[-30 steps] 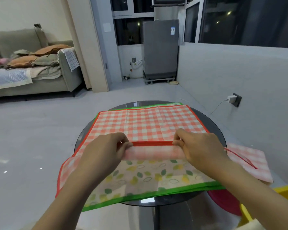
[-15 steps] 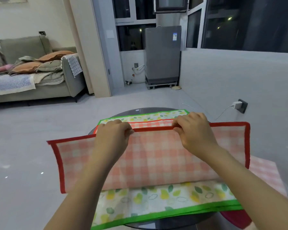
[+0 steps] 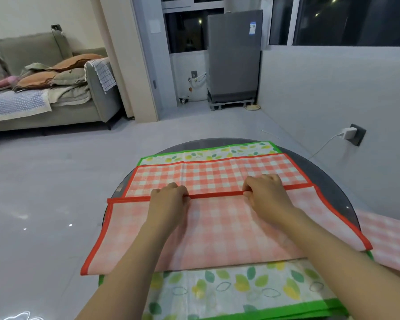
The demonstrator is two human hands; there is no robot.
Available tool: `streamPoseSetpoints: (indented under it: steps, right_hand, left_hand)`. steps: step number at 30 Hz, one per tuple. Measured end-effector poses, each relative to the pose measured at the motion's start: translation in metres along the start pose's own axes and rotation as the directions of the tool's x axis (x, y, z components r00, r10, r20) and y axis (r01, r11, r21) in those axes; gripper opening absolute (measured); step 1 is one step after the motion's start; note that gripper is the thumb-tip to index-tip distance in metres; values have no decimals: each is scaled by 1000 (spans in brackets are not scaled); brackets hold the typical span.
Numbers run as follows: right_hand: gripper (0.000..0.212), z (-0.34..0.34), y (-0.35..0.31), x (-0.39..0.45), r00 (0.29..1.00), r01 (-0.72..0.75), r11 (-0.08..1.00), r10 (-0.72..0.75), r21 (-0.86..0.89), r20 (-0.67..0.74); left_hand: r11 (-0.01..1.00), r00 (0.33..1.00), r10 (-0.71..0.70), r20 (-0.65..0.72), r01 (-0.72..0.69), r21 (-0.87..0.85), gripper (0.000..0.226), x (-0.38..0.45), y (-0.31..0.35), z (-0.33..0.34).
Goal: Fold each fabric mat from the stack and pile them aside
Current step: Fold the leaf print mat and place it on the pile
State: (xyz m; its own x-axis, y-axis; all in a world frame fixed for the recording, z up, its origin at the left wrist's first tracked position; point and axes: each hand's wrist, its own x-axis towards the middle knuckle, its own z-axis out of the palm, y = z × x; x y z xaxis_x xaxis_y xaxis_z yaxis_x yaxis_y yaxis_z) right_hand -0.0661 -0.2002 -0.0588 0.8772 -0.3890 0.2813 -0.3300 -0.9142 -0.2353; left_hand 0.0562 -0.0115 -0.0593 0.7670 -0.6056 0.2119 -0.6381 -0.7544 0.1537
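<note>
Sofa (image 3: 44,105): stands far off at the left, with cushions and blankets piled on it
Table (image 3: 333,179): round, dark and shiny, with the mats lying on it
Red check mat (image 3: 217,174): lies on top of the stack in the middle of the table; its near half is folded over, pale side up, and the red border of that flap runs across from left to right; the left and right ends hang past the table's edges
Left hand (image 3: 169,202): sits on the flap left of the middle; fingers curled, pinching the red border
Right hand (image 3: 266,192): sits on the flap right of the middle; fingers curled, pinching the same red border; the border is pulled straight between the two hands
Leaf mat (image 3: 240,289): white with green and yellow leaves and a green border; it lies under the red check mat and shows at the far edge and the near edge of the table
Folded check mat (image 3: 388,241): pale red check, lies at the right edge of the table, just beside the stack
Fridge (image 3: 234,56): grey, stands far back by the window
Charger (image 3: 349,133): white, plugged into the wall at the right
</note>
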Motion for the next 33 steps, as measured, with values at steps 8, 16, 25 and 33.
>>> streamPoseSetpoints:
  steps: [8, 16, 25, 33]
  right_hand:
    - [25, -1, -2, -5, 999, -36, 999, 36, -32, -5]
    - [47, 10, -45, -57, 978, 85, 993, -99, 82, 181]
    - [54, 29, -47, -81, 929, 99, 995, -85, -20, 361]
    - [55, 20, -6, -83, 941, 0, 997, 25, -73, 337]
  left_hand:
    - [995, 990, -84, -112, 78, -61, 34, -9, 10, 9]
    - [1000, 985, 29, 169, -27, -14, 51, -74, 48, 6]
    - [994, 964, 106, 242, -104, -24, 77, -87, 42, 35]
    - [995, 961, 99, 259, -98, -15, 55, -88, 40, 32]
